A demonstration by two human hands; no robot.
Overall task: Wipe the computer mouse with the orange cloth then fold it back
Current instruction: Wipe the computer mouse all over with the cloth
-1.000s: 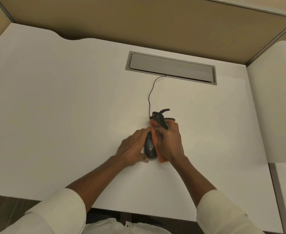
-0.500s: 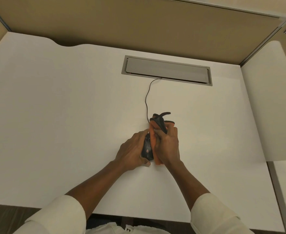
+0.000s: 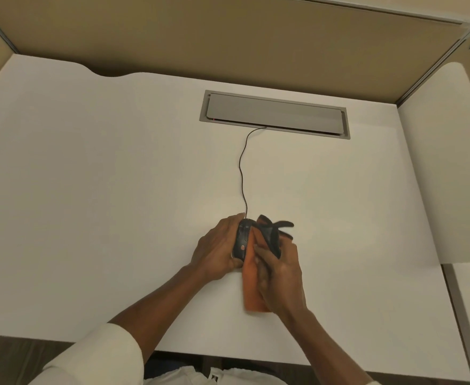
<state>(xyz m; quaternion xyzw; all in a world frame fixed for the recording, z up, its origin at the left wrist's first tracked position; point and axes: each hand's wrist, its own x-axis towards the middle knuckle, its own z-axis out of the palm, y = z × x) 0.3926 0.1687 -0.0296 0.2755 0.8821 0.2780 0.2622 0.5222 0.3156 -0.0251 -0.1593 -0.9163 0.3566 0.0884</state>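
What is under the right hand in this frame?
The right hand presses the orange cloth on the desk beside the mouse. How the covered cloth lies is hidden.

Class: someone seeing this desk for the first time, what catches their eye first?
The orange cloth, bright against the white desk, pressed by the right hand near the front edge. Beside it, the left hand grips the black mouse, whose cable snakes back to a grey hatch.
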